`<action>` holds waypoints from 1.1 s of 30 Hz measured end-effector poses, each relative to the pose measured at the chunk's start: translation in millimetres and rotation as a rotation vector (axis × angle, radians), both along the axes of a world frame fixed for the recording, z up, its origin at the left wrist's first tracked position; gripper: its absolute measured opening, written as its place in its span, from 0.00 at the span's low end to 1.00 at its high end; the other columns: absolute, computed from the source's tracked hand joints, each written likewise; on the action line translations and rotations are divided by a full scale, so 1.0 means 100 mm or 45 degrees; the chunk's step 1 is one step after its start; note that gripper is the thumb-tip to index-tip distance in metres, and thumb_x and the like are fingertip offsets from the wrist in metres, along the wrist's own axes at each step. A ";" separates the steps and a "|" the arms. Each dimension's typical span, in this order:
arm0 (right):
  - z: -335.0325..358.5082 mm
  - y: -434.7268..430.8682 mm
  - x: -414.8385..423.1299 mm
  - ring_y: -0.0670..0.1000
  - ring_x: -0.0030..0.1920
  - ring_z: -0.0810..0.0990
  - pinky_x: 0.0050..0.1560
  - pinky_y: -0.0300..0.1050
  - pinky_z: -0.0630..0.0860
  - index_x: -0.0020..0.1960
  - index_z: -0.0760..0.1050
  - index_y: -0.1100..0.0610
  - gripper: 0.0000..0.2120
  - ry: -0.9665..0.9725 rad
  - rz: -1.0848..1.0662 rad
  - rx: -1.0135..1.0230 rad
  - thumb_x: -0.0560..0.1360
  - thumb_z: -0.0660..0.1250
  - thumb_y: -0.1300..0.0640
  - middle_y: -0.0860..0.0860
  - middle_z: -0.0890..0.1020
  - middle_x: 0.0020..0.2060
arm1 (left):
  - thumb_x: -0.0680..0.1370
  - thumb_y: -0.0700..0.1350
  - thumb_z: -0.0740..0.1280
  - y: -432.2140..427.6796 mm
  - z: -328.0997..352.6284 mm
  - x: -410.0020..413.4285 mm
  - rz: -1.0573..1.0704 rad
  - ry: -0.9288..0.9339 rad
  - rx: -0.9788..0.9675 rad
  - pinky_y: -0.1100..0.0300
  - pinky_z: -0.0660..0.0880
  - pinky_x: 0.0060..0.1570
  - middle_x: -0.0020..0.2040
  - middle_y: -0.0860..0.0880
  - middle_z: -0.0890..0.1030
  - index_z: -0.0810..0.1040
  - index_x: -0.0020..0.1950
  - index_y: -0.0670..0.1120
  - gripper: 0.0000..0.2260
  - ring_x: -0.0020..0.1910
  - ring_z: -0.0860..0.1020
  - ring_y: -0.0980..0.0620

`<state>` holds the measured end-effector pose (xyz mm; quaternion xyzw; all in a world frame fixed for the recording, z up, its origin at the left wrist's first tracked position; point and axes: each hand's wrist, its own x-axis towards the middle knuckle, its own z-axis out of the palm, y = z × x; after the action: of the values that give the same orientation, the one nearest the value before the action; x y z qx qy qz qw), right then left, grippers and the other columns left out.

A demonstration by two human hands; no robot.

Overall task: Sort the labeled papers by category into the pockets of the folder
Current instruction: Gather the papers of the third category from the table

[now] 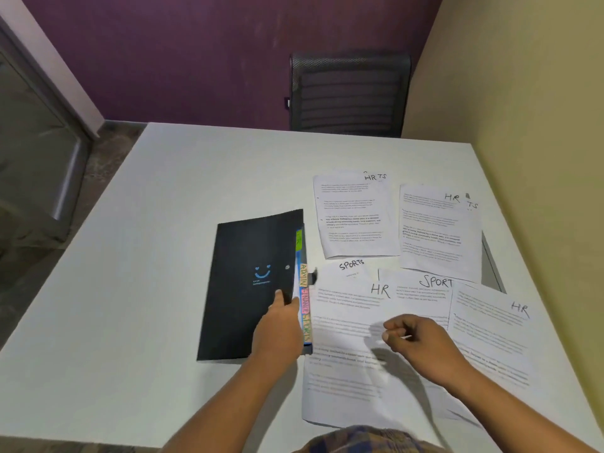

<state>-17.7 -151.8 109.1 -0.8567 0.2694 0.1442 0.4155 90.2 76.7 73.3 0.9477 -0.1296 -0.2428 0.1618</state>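
Small print on papers [356, 220] illegible

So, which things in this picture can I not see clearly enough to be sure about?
Head view:
- Pockets of the folder: hidden by its black cover, which the left hand grips.
- Word on the green tab: too small, blurred.
- Label ending "TS": covered by the HR paper.
- Right hand: blurred; unclear whether it pinches a paper.
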 end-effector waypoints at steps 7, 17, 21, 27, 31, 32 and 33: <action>-0.12 -0.74 -0.63 0.41 0.33 0.83 0.38 0.42 0.75 0.43 0.82 0.51 0.03 0.052 -0.221 -0.026 0.74 0.74 0.58 0.47 0.85 0.35 | 0.79 0.52 0.61 -0.16 -0.45 -0.15 -0.082 0.182 0.188 0.45 0.67 0.69 0.80 0.44 0.53 0.59 0.77 0.55 0.26 0.78 0.56 0.43; -0.50 -1.81 -1.28 0.51 0.51 0.80 0.53 0.48 0.75 0.55 0.82 0.54 0.09 0.177 -0.489 -0.123 0.75 0.71 0.54 0.50 0.84 0.53 | 0.71 0.55 0.72 -0.61 -0.55 -0.88 0.690 -0.176 -0.049 0.48 0.78 0.50 0.56 0.48 0.75 0.76 0.55 0.47 0.18 0.54 0.76 0.44; -0.67 -2.12 -1.43 0.57 0.60 0.78 0.57 0.48 0.73 0.68 0.73 0.59 0.21 0.253 -0.661 -0.123 0.77 0.68 0.54 0.56 0.79 0.64 | 0.66 0.52 0.79 -0.72 -0.65 -1.04 0.954 0.009 0.135 0.39 0.74 0.55 0.62 0.39 0.71 0.70 0.63 0.41 0.33 0.61 0.72 0.35; -0.80 -2.33 -1.40 0.61 0.59 0.79 0.47 0.48 0.74 0.72 0.66 0.60 0.33 0.379 -0.676 -0.212 0.75 0.69 0.44 0.58 0.78 0.64 | 0.63 0.41 0.80 -0.83 -0.59 -1.05 1.199 0.248 -0.005 0.51 0.77 0.41 0.48 0.40 0.78 0.67 0.54 0.39 0.28 0.43 0.78 0.39; -0.84 -2.36 -1.36 0.61 0.52 0.81 0.37 0.45 0.70 0.68 0.66 0.59 0.34 0.397 -0.619 -0.254 0.71 0.74 0.43 0.58 0.80 0.58 | 0.73 0.48 0.73 -0.87 -0.58 -1.18 1.133 0.319 -0.099 0.54 0.78 0.35 0.45 0.44 0.83 0.78 0.51 0.43 0.12 0.36 0.80 0.43; -0.84 -2.37 -1.35 0.60 0.49 0.81 0.37 0.45 0.69 0.66 0.67 0.59 0.33 0.394 -0.626 -0.243 0.70 0.75 0.43 0.58 0.80 0.56 | 0.76 0.49 0.70 -0.89 -0.57 -1.21 1.108 0.317 -0.135 0.55 0.77 0.33 0.44 0.44 0.84 0.79 0.50 0.44 0.09 0.33 0.79 0.44; -0.87 -2.39 -1.34 0.59 0.46 0.80 0.36 0.45 0.68 0.63 0.69 0.59 0.30 0.376 -0.639 -0.229 0.71 0.75 0.44 0.57 0.81 0.53 | 0.78 0.51 0.67 -0.91 -0.56 -1.24 1.081 0.304 -0.164 0.54 0.77 0.32 0.43 0.44 0.84 0.80 0.48 0.45 0.09 0.32 0.79 0.43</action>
<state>-151.3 -390.9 22.5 -0.7666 0.5417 0.1355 0.3170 -34.0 -14.4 17.5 0.8701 0.2758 -0.2542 0.3196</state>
